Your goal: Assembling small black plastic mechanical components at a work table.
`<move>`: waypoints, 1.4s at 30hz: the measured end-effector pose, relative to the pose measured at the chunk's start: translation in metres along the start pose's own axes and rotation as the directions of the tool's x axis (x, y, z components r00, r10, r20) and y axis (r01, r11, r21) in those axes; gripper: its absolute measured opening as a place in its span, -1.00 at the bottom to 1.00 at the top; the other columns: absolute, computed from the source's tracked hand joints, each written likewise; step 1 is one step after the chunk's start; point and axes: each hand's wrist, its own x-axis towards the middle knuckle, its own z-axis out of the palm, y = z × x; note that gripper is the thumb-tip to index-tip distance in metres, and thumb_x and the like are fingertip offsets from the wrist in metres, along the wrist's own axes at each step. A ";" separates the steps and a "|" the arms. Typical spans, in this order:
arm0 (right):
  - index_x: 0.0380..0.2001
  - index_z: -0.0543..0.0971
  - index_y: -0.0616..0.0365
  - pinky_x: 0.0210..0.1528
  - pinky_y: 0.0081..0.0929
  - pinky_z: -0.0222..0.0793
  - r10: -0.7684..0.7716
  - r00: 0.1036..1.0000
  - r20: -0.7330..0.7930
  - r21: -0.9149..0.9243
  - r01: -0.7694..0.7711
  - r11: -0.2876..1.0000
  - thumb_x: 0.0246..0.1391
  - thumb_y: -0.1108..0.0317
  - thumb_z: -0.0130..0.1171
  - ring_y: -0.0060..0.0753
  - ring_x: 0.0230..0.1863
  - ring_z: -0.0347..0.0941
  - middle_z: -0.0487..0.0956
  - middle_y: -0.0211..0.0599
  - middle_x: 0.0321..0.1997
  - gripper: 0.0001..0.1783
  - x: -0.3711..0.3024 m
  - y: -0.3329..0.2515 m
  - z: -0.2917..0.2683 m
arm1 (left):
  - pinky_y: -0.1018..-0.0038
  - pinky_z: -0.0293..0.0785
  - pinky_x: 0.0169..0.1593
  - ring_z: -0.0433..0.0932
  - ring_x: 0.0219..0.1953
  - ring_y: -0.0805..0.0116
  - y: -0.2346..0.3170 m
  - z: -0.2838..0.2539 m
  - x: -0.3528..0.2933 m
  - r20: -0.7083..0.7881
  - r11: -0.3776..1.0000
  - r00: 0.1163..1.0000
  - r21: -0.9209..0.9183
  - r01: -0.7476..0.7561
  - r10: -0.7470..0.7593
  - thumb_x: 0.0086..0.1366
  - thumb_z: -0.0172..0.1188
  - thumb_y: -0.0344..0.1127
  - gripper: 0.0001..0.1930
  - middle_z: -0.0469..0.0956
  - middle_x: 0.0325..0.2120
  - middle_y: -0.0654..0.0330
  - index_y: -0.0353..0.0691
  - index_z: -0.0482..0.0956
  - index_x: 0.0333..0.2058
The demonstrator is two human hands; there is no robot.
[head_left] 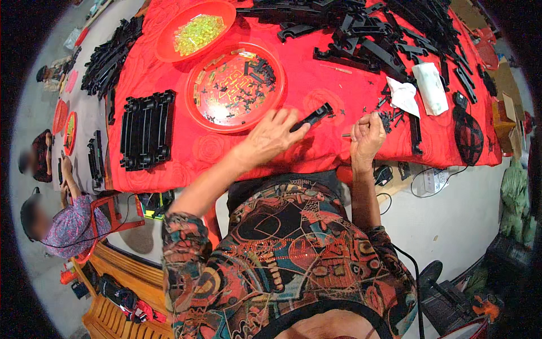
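Over the red cloth, my left hand (272, 137) is closed on one end of a long black plastic part (313, 117), which points away to the right. To its right, my right hand (367, 137) has its fingers pinched together on a small thin dark piece (346, 135), whose tip sticks out on the left; its kind is too small to tell. Left of my hands lies a round red tray (197, 116) with small black pieces and clear-yellowish bits in it. Small black pieces (386, 120) are scattered beside my right hand.
A red bowl (164, 48) of yellow pieces stands behind the tray. Black parts are lined up (147, 131) at left and heaped (361, 39) at the back. A white tissue (403, 96) and a paper roll (431, 88) lie at right. Two people (73, 220) sit far left.
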 end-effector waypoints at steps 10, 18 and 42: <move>-0.66 0.35 0.14 -0.80 -0.65 -0.13 0.004 0.997 -0.073 -0.028 -0.006 1.000 0.21 0.22 -0.12 -0.71 -0.84 -0.11 0.01 -0.60 -0.83 -0.63 -0.004 -0.007 -0.012 | 0.26 0.29 0.01 0.27 0.06 0.27 -0.028 0.023 0.050 0.183 0.832 0.845 0.165 -0.530 0.502 0.14 -0.07 -0.16 -0.80 0.26 0.03 0.12 -0.03 0.43 -0.29; -0.65 0.34 0.14 -0.80 -0.64 -0.13 0.018 0.994 -0.109 0.037 -0.014 0.999 0.20 0.19 -0.10 -0.71 -0.83 -0.09 0.04 -0.58 -0.82 -0.62 0.003 -0.018 -0.012 | 0.28 0.24 0.04 0.29 0.02 0.21 -0.016 0.000 0.062 0.090 0.943 0.942 0.057 -0.328 0.323 0.05 0.01 -0.29 -0.73 0.33 -0.07 0.11 -0.21 0.40 -0.23; -0.62 0.36 0.20 -0.77 -0.61 -0.12 0.125 0.978 0.168 0.228 -0.162 0.960 0.16 0.18 -0.10 -0.67 -0.84 -0.07 0.09 -0.53 -0.81 -0.63 -0.025 0.014 0.046 | 0.30 0.30 -0.21 0.33 -0.27 0.15 0.030 0.016 -0.062 0.109 0.845 0.858 -0.149 0.513 -0.502 -0.01 0.20 -0.34 -0.56 0.35 -0.33 0.10 -0.31 0.40 -0.10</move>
